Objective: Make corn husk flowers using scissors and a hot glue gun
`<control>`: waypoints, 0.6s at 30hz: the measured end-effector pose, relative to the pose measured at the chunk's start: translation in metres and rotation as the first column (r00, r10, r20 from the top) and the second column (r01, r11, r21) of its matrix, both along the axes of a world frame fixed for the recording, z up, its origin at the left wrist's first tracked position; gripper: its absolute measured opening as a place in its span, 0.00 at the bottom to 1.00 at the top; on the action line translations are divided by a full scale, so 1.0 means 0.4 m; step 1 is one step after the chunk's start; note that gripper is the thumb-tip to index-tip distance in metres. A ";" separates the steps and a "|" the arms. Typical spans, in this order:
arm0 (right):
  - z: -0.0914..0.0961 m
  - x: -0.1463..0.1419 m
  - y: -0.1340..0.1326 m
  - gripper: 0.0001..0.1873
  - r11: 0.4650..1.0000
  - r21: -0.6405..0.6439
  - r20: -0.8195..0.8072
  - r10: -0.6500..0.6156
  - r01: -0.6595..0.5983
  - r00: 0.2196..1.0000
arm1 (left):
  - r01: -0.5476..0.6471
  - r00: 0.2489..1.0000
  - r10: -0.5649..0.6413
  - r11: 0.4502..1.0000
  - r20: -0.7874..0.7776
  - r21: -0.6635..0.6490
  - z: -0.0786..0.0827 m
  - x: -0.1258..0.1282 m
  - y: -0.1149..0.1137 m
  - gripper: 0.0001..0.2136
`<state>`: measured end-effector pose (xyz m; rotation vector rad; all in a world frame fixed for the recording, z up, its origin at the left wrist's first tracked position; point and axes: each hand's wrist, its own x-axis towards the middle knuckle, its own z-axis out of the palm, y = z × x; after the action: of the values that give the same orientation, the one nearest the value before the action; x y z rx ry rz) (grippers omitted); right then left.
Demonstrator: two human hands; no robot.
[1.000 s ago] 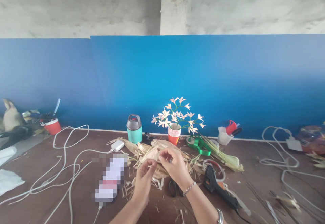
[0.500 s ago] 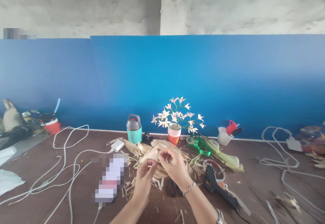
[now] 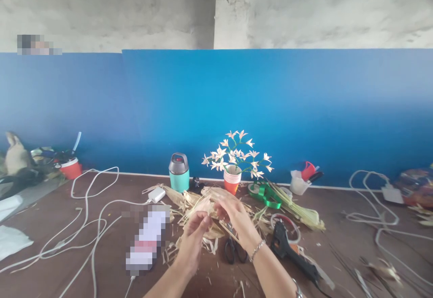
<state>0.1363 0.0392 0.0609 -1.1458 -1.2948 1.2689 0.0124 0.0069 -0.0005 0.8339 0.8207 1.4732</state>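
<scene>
My left hand (image 3: 196, 232) is closed in a pinch, thumb against forefinger; whatever lies between them is too small to make out. Close beside it on the right, my right hand (image 3: 235, 219) has its fingers bent together, their tips partly hidden, and I cannot make out what they hold. Both are above a heap of dry, pale corn husks (image 3: 189, 203). Black-handled scissors (image 3: 230, 250) lie below my right wrist. Behind the heap, a stack of paper cups (image 3: 232, 181) holds pale star-shaped flowers (image 3: 233, 153) on green stems.
Right of my hands lie a black glue gun (image 3: 294, 253), a roll of tape (image 3: 294, 230), green ribbon (image 3: 265, 194) and a bundle of stalks (image 3: 301, 208). A teal flask (image 3: 179, 176), a blurred-out phone (image 3: 149, 239) and white cables (image 3: 98, 226) are on the left. A blue partition (image 3: 216, 95) stands behind.
My right hand has turned over slightly and shifted right, its fingers now bent downward. The left hand moved a little to the right. More of the scissors shows.
</scene>
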 end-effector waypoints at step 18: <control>0.010 0.004 -0.006 0.14 0.987 -0.086 -0.028 0.136 -0.138 0.990 | -0.138 0.917 0.193 0.975 -0.348 0.176 0.017 -0.008 -0.013 0.10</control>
<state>0.1378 0.0370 0.0649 -1.1153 -1.3317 1.4480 0.0093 0.0015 0.0062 1.1988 1.0891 1.5660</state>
